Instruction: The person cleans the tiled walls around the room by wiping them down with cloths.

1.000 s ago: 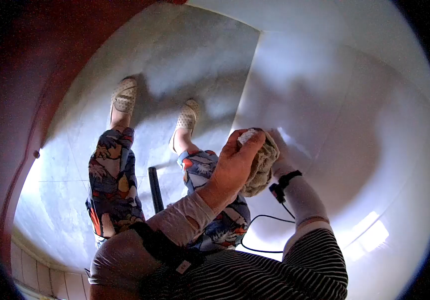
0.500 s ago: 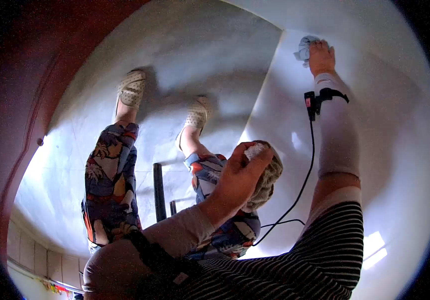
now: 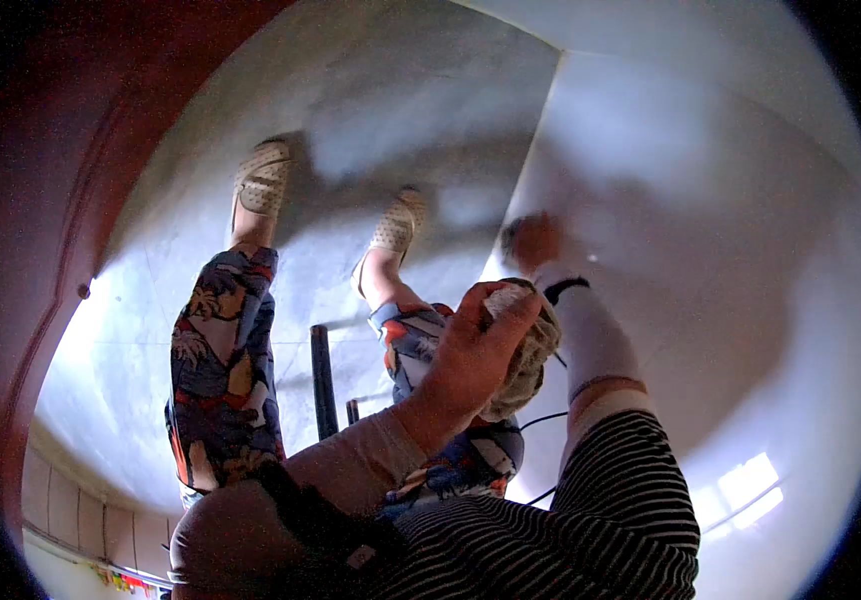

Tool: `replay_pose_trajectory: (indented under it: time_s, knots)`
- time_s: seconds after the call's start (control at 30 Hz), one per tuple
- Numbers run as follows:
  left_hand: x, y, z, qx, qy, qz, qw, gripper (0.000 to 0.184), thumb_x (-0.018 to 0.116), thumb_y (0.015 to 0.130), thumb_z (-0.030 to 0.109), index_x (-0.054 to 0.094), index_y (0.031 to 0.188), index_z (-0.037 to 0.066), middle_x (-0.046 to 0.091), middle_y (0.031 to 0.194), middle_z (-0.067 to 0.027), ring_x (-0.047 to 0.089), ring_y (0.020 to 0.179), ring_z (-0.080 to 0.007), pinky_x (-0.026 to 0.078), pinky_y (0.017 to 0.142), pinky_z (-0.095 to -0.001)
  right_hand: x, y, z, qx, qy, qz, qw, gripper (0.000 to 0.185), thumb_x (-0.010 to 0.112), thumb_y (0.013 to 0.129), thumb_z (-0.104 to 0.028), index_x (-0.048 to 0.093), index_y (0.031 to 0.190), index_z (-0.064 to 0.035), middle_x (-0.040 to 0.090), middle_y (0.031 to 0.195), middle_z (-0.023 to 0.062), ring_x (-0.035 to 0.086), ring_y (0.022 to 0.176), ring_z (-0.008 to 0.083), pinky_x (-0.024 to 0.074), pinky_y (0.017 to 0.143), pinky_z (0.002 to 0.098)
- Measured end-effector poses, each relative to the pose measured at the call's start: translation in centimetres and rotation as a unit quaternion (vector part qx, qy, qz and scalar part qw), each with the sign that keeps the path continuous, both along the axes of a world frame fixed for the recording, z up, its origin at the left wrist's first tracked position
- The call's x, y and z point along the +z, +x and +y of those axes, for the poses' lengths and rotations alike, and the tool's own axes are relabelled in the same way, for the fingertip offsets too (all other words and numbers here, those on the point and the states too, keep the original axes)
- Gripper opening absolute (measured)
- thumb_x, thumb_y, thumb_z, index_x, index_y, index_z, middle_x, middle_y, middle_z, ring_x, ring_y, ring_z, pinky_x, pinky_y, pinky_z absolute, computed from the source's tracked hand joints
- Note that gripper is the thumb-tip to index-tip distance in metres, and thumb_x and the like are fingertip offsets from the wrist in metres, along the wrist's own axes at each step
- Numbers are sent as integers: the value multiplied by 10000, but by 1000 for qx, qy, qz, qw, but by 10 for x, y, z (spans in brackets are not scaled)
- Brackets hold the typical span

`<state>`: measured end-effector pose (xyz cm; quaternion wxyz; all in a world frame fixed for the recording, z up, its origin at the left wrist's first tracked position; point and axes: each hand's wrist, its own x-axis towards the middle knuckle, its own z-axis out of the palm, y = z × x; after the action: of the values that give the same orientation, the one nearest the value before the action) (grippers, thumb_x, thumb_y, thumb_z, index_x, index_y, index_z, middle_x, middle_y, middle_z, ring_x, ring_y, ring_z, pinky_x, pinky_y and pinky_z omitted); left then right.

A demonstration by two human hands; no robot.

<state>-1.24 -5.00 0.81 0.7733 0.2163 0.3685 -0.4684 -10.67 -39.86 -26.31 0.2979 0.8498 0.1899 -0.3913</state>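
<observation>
My left hand [image 3: 470,345] is closed around a bunched grey-brown cloth [image 3: 530,365] in front of my right knee. A small white crumpled piece [image 3: 506,298] shows between its thumb and fingers. Low on the white wall [image 3: 690,290], close to where it meets the floor, my right hand [image 3: 538,243] is pressed over a cleaning cloth. Shadow and blur hide most of that cloth [image 3: 509,236] and the fingers on it.
Grey floor [image 3: 400,90] stretches beneath my feet in dotted slippers [image 3: 263,178]. Between my legs stands a dark bar [image 3: 322,380]. A black cable [image 3: 542,420] runs by my right arm. At left is a dark red panel [image 3: 50,200].
My right hand has swept down the wall with its cloth, towards me and to the left, to the floor edge. My left hand has barely moved and keeps its hold.
</observation>
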Motion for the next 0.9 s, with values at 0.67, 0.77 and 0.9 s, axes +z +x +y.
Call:
replay_pose_trajectory:
  time_s: [0.67, 0.77, 0.9]
  knots:
    - [0, -7, -3, -7, -2, 2, 1000, 372, 609, 938, 309, 528, 1164, 23, 615, 993, -86, 609, 867, -150, 520, 766, -295, 105, 248, 5, 105, -150, -174, 968, 441, 432, 959, -269, 450, 1369, -109, 456, 1412, 79, 379, 1323, 256, 181, 1101, 611]
    - [-4, -11, 0, -23, 3, -26, 999, 365, 605, 945, 292, 529, 1205, 48, 622, 1048, -89, 619, 934, -163, 525, 832, -315, 62, 239, -17, 75, -139, -163, 974, 458, 422, 976, -318, 436, 1390, -123, 420, 1453, 46, 334, 1358, 253, 184, 1098, 608]
    - [-9, -15, 2, -42, 25, -31, 998, 339, 608, 946, 270, 534, 1205, 64, 615, 1046, -72, 601, 955, -154, 501, 844, -302, 52, 193, 29, 68, -106, -50, 991, 364, 505, 946, -292, 577, 1268, -137, 508, 1342, 54, 397, 1298, 268, 243, 1079, 590]
